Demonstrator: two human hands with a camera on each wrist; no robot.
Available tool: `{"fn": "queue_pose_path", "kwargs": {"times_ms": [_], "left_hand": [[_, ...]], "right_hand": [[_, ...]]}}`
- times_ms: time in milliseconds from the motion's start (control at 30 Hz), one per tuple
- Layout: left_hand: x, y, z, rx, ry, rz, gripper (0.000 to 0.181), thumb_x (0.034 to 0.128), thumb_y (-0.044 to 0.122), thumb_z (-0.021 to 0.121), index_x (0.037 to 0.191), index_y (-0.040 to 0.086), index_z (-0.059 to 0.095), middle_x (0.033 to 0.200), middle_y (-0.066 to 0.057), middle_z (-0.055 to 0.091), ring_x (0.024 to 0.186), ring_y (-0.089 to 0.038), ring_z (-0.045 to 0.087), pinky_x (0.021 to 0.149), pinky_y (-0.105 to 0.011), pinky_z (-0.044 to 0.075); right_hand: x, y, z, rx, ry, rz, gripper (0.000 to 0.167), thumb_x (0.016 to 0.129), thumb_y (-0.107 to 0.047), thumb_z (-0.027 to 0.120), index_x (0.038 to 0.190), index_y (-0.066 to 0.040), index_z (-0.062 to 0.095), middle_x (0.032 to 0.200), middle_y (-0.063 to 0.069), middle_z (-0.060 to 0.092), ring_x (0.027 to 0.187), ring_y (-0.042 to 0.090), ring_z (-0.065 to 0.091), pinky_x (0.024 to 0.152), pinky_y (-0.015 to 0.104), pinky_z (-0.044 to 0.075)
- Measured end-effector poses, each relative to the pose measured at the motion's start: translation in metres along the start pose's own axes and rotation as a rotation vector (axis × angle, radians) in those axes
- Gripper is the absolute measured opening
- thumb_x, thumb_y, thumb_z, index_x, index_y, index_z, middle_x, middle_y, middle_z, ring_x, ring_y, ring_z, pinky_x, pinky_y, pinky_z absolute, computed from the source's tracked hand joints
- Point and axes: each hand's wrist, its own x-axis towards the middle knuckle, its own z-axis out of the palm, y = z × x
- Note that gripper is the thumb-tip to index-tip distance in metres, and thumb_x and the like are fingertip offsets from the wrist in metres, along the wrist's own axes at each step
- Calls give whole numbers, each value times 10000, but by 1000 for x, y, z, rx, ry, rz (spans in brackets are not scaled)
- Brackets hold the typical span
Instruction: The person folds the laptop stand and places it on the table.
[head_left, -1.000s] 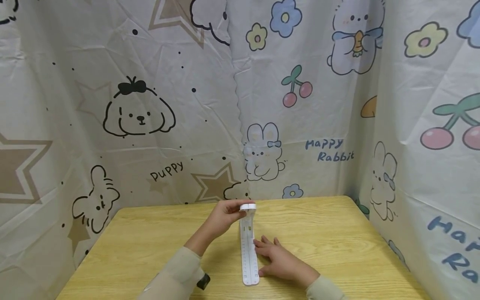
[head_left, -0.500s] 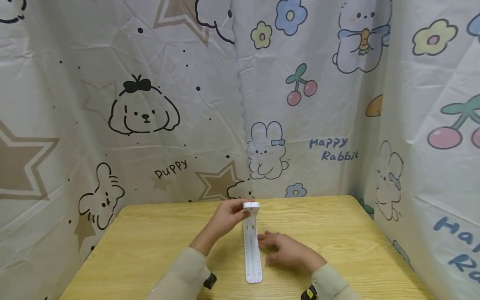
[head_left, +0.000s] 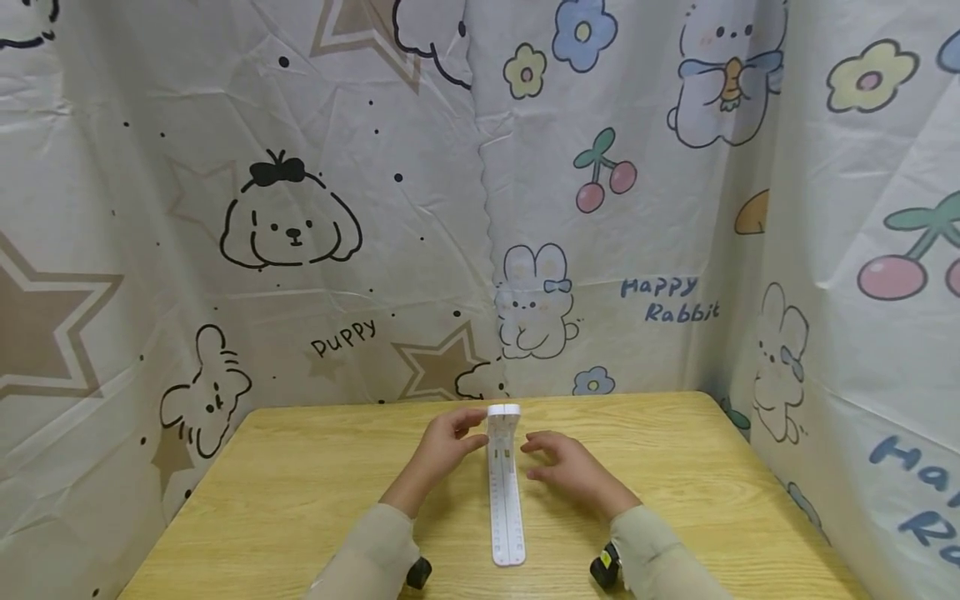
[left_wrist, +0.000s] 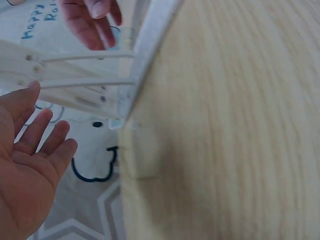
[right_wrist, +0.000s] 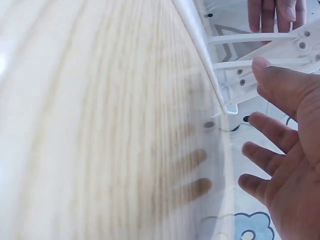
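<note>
A white plastic folding stand (head_left: 506,492) rises from the middle of the table, with a long flat base, a centre seam and an upright part at the far end. Thin white bars (right_wrist: 260,64) join the base to the screwed upright (right_wrist: 240,82) in the right wrist view. My left hand (head_left: 444,454) is beside the upright's left, fingers loosely bent and holding nothing; whether its fingertips touch the stand I cannot tell. To the right, my right hand (head_left: 566,467) hovers apart from the stand, fingers spread and relaxed. Both palms face the stand.
The stand rests on a yellow wood-grain table (head_left: 337,483). Patterned curtains (head_left: 420,208) hang behind the table and along its sides. Dark wrist devices (head_left: 606,567) show at both sleeves.
My left hand has let go of the stand's top and drawn slightly left. My right hand has left the base's side and moved farther back. The stand stays upright.
</note>
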Motion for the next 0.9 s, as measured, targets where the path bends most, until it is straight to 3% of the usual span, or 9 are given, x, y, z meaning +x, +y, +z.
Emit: {"fn": "queue_pose_path", "kwargs": {"times_ms": [333,500,700,900], "left_hand": [[5,-25,4,71,-53,-70,165,914,107,774,1072,68,749,1452,-128,589,1410,-393,464,1180,-596,355],[9,-33,7,181,-133,-57,154,872,144,821,1015,113,773,1571,-133,462,1475,-451,348,1190,-664,278],[13,-40,12,263,-171,-40,146,811,133,865,925,127,774,1596,-148,426,1486,-452,326,1223,-635,233],[17,-40,17,311,-191,-7,146,766,100,887,837,114,761,1584,-135,447,1477,-421,359,1235,-587,251]], "right_hand": [[18,3,4,5,-42,-14,290,882,-204,818,1159,-171,739,1594,147,429,1494,428,328,1227,624,234],[25,3,6,21,-75,4,248,874,-205,826,1107,-177,749,1621,126,393,1527,422,264,1237,631,197],[32,4,11,33,-103,-63,209,836,-131,847,1020,-92,756,1608,178,399,1525,471,228,1237,645,170],[39,3,14,13,-120,-154,202,813,-78,853,1001,-76,780,1531,88,510,1478,389,378,1223,589,277]]}}
